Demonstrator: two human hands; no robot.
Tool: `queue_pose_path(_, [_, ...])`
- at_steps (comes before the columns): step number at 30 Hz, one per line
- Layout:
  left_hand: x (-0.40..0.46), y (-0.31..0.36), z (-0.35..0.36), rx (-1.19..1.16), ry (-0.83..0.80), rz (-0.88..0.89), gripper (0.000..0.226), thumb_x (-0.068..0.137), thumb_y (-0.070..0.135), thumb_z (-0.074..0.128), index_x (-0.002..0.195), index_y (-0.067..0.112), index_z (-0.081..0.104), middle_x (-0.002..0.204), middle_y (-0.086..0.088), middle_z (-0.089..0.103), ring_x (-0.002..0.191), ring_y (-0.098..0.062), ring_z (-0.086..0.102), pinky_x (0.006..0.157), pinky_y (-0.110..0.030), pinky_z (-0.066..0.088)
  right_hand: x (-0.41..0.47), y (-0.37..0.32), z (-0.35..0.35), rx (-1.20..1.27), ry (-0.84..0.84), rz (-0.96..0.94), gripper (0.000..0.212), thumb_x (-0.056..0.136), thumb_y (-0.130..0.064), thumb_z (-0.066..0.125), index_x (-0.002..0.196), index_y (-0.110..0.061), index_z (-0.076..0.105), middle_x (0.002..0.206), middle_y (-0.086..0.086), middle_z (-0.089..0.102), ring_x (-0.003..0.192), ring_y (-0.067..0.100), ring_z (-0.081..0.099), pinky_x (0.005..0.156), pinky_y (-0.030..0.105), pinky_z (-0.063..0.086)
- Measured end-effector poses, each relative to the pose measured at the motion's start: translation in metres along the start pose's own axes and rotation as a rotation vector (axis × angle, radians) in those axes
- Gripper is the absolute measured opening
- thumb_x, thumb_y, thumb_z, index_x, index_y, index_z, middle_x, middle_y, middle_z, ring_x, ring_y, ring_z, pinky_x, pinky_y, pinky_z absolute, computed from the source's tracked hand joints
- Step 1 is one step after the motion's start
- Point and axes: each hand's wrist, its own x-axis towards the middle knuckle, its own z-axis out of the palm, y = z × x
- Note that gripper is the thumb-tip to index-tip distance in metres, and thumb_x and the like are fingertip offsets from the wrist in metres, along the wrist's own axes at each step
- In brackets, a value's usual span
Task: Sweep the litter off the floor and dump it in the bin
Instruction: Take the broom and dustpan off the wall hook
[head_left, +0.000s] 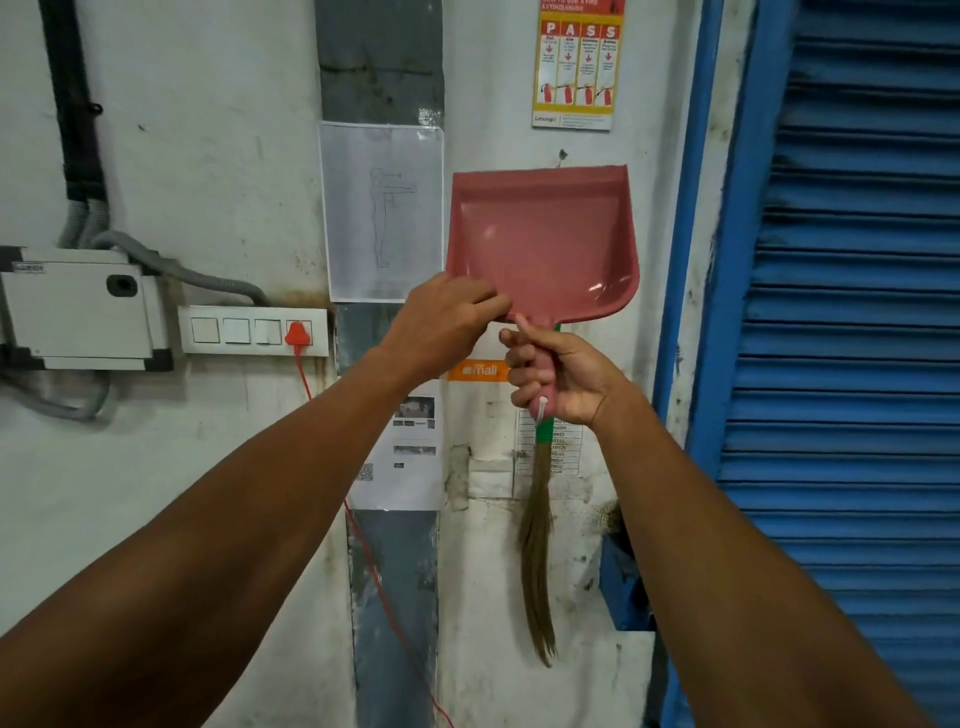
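A pink plastic dustpan (543, 236) is held up against the white wall, pan end up, below a nail (562, 154). My right hand (563, 376) grips its pink handle. My left hand (447, 319) pinches the pan's lower left edge. Behind the dustpan hangs a grass broom (537, 551) with a green handle, bristles pointing down; most of its handle is hidden by my right hand and the pan. No litter, floor or bin is in view.
A blue roller shutter (852, 332) with a blue frame fills the right. On the left wall sit a switchboard (244, 331) with a red plug (297, 333) and trailing red cord, and a grey electrical box (78, 306). Paper notices hang on the wall.
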Motion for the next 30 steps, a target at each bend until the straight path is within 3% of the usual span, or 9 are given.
queue_pose_path(5, [0.013, 0.001, -0.003, 0.062, 0.02, 0.139, 0.019, 0.096, 0.001, 0.06, 0.109, 0.014, 0.058, 0.093, -0.008, 0.06, 0.077, -0.026, 0.052, 0.067, -0.038, 0.042, -0.001, 0.0, -0.01, -0.001, -0.11, -0.098, 0.041, 0.098, -0.049, 0.061, 0.103, -0.008, 0.068, 0.08, 0.003, 0.069, 0.037, 0.003, 0.038, 0.041, 0.019, 0.03])
queue_pose_path(8, [0.018, 0.004, -0.005, 0.071, 0.031, 0.185, 0.023, 0.096, -0.002, 0.058, 0.112, 0.014, 0.058, 0.095, -0.008, 0.06, 0.078, -0.026, 0.053, 0.069, -0.038, 0.041, -0.002, 0.0, -0.015, -0.005, -0.176, -0.096, 0.046, 0.091, -0.048, 0.071, 0.107, -0.004, 0.071, 0.067, 0.003, 0.069, 0.032, 0.003, 0.041, 0.036, 0.018, 0.031])
queue_pose_path(10, [0.019, 0.006, -0.006, 0.068, 0.047, 0.193, 0.022, 0.097, -0.001, 0.06, 0.115, 0.014, 0.059, 0.098, -0.009, 0.061, 0.08, -0.026, 0.054, 0.07, -0.038, 0.042, -0.003, 0.0, -0.015, 0.001, -0.24, -0.094, 0.042, 0.096, -0.048, 0.064, 0.097, -0.006, 0.069, 0.055, -0.002, 0.062, 0.031, 0.003, 0.043, 0.037, 0.018, 0.033])
queue_pose_path(15, [0.024, 0.006, -0.008, 0.071, 0.068, 0.23, 0.022, 0.098, 0.001, 0.062, 0.115, 0.015, 0.06, 0.099, -0.008, 0.063, 0.081, -0.026, 0.055, 0.07, -0.037, 0.041, -0.002, 0.003, -0.018, 0.0, -0.344, -0.087, 0.043, 0.101, -0.044, 0.057, 0.068, -0.016, 0.057, 0.043, -0.006, 0.052, 0.057, 0.016, 0.065, 0.069, 0.034, 0.055])
queue_pose_path(17, [0.024, 0.004, -0.007, 0.07, 0.061, 0.227, 0.022, 0.097, 0.002, 0.065, 0.115, 0.014, 0.059, 0.099, -0.01, 0.063, 0.08, -0.026, 0.056, 0.07, -0.036, 0.043, 0.0, 0.001, -0.017, 0.068, -0.398, -0.042, 0.047, 0.105, -0.042, 0.051, 0.067, -0.015, 0.055, 0.041, -0.006, 0.045, 0.045, 0.012, 0.051, 0.064, 0.033, 0.057])
queue_pose_path(20, [0.022, 0.004, -0.004, 0.071, 0.044, 0.19, 0.023, 0.094, 0.003, 0.07, 0.114, 0.012, 0.061, 0.099, -0.011, 0.065, 0.08, -0.027, 0.057, 0.07, -0.036, 0.046, 0.001, -0.002, -0.015, 0.08, -0.33, -0.028, 0.052, 0.105, -0.045, 0.05, 0.061, -0.019, 0.043, 0.04, -0.008, 0.028, 0.032, 0.006, 0.025, 0.038, 0.021, 0.029])
queue_pose_path(23, [0.022, 0.006, 0.001, 0.086, 0.027, 0.157, 0.026, 0.092, 0.0, 0.07, 0.114, 0.01, 0.061, 0.101, -0.012, 0.065, 0.082, -0.027, 0.057, 0.073, -0.037, 0.048, 0.001, -0.001, -0.017, 0.088, -0.259, -0.045, 0.053, 0.102, -0.045, 0.053, 0.06, -0.022, 0.03, 0.04, -0.008, 0.023, 0.03, 0.006, 0.02, 0.036, 0.018, 0.02])
queue_pose_path(26, [0.022, 0.007, 0.01, 0.105, 0.02, 0.148, 0.029, 0.091, -0.003, 0.069, 0.115, 0.01, 0.059, 0.105, -0.012, 0.065, 0.088, -0.028, 0.059, 0.08, -0.04, 0.051, 0.002, -0.001, -0.023, 0.093, -0.259, -0.047, 0.045, 0.097, -0.03, 0.054, 0.057, -0.02, 0.037, 0.04, -0.01, 0.022, 0.03, 0.006, 0.018, 0.036, 0.018, 0.02])
queue_pose_path(30, [0.019, 0.011, 0.016, 0.148, 0.051, 0.1, 0.034, 0.094, 0.003, 0.062, 0.127, 0.012, 0.061, 0.124, -0.012, 0.065, 0.113, -0.032, 0.058, 0.1, -0.045, 0.042, -0.003, 0.0, -0.034, 0.092, -0.23, -0.079, 0.039, 0.092, -0.021, 0.052, 0.059, -0.023, 0.031, 0.04, -0.01, 0.022, 0.03, 0.006, 0.016, 0.035, 0.018, 0.019])
